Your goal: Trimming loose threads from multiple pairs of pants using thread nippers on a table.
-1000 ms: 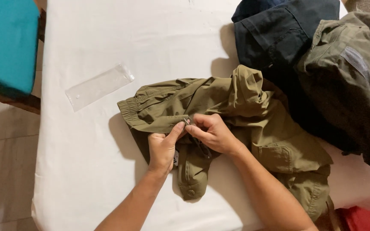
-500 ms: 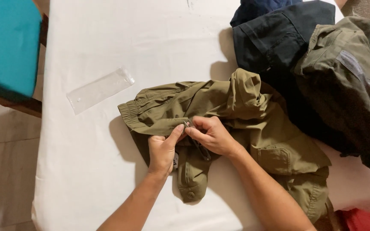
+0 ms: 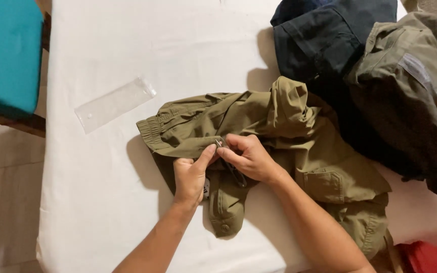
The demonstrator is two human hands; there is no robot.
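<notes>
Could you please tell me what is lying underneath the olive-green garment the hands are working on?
The olive-green fabric garment lies on a white cloth-covered table. Its upper right edge meets a dark navy garment. Whatever else sits beneath it is covered.

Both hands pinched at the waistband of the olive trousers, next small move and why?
Probably push the small metal fastener through the waistband: left hand and right hand both pinch it on the olive trousers, fingertips meeting there, the cloth bunched beneath.
</notes>
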